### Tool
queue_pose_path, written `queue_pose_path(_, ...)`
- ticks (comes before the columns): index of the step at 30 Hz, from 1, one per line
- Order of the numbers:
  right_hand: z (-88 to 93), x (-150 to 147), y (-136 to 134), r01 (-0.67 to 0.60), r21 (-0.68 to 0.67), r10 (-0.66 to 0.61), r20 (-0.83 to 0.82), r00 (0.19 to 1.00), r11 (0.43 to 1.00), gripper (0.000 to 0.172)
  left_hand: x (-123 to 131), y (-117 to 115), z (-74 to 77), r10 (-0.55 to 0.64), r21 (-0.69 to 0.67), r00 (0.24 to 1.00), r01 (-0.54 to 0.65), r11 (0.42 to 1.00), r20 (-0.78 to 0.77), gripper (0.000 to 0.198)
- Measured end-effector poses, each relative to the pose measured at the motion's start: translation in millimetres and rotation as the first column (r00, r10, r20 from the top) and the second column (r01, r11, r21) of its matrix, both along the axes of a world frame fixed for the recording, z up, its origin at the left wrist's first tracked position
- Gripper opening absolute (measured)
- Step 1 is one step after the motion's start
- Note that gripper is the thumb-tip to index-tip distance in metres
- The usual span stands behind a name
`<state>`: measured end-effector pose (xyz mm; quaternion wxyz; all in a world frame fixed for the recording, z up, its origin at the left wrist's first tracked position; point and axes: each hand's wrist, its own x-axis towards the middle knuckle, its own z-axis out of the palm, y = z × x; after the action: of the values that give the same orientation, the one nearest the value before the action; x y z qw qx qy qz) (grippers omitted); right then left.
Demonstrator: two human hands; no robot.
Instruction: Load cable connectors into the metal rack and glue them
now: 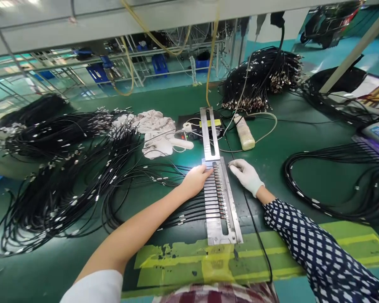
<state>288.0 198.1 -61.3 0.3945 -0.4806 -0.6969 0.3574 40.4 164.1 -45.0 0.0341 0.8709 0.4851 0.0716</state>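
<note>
A metal fixture (213, 227) lies on the green work surface, with several black cables (189, 210) side by side in it and their metal tips along its right part. My left hand (196, 180), bare, rests at the fixture's upper end, thumb and finger pressed together on a cable end there. My right hand (246, 176), in a white glove, is just right of the fixture with its fingertips pinched; what they hold, if anything, is too small to name. A slotted metal plate (206, 145) extends beyond the fixture.
Cable bundles lie at the left (60, 202), back right (262, 80) and right (290, 176). Behind the fixture are a black control box (192, 122), a white cloth (154, 126) and a pale bottle-shaped object (244, 134). Yellow tape (177, 261) covers the front edge.
</note>
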Motion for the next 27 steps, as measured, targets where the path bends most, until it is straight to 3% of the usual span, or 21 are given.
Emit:
queue_pose_path(3,7.7,-1,-1,-0.009,0.022,0.008,0.037,0.999,1.000,0.034,6,-7,4.2,0.018,0.009,1.000,-0.018,1.000,0.005,0.042)
queue_pose_path(7,11.2,6,0,-0.012,0.035,0.009,0.100,0.995,0.999,0.041,-1,-17,22.9,0.061,0.036,0.998,-0.062,0.997,0.031,0.043)
queue_pose_path(10,6.3,14,3,-0.019,-0.008,0.020,0.145,0.989,1.000,0.045,-43,-29,40.2,0.154,0.038,0.976,-0.161,0.986,0.156,0.041)
queue_pose_path(13,4.0,19,6,-0.016,-0.045,0.023,0.160,0.987,0.999,0.048,-120,-57,56.7,0.369,0.062,0.906,-0.389,0.919,0.207,0.026)
queue_pose_path(17,7.1,17,8,0.005,-0.070,0.010,0.214,0.977,0.998,0.049,-232,-114,79.7,0.698,0.089,0.688,-0.722,0.686,0.199,0.019)
queue_pose_path(20,6.5,16,10,0.006,-0.077,0.011,0.213,0.977,0.997,0.043,-287,-155,97.8,0.846,0.049,0.502,-0.864,0.502,0.182,0.008)
queue_pose_path(24,1.6,18,11,0.008,-0.103,0.011,0.182,0.983,0.995,0.036,-316,-185,108.8,0.941,0.075,0.209,-0.978,0.196,0.265,0.023)
queue_pose_path(26,0.8,18,12,0.013,-0.095,0.004,0.178,0.984,0.995,0.034,-317,-185,106.3,0.943,0.043,0.109,-0.994,0.100,0.316,0.030)
queue_pose_path(27,1.0,18,12,0.011,-0.085,0.005,0.178,0.984,0.996,0.033,-317,-182,104.7,0.936,0.014,0.086,-0.996,0.086,0.342,0.031)
